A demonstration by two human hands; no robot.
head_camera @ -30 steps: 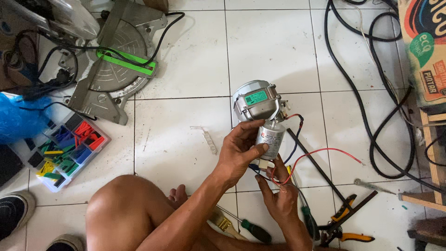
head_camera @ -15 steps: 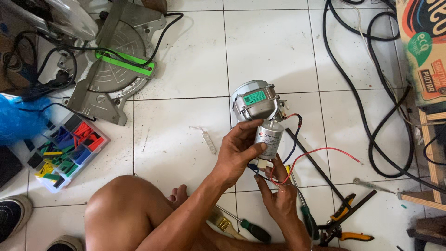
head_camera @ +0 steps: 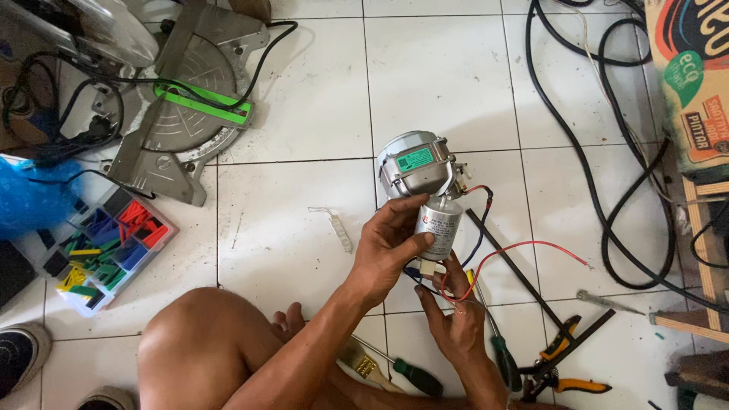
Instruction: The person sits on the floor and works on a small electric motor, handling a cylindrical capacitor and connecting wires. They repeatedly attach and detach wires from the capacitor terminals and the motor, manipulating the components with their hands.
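Note:
A grey electric motor (head_camera: 414,163) with a green label stands on the white tiled floor. Just in front of it my left hand (head_camera: 385,254) grips a silver cylindrical capacitor (head_camera: 438,225) by its side. Below the capacitor my right hand (head_camera: 454,323) pinches the thin red and blue wires (head_camera: 448,292) coming out of its bottom end. A red wire (head_camera: 531,247) loops away to the right, and a dark wire runs up to the motor.
A mitre saw base (head_camera: 182,106) lies at the upper left, with a plastic box of coloured tubing pieces (head_camera: 106,250) below it. Black cables (head_camera: 607,190) snake at the right. Screwdrivers (head_camera: 410,373), orange-handled pliers (head_camera: 566,372) and a brush lie near my knee (head_camera: 205,349).
Both hands and the capacitor have barely shifted. My right fingers have worked slightly higher on the wires under the capacitor.

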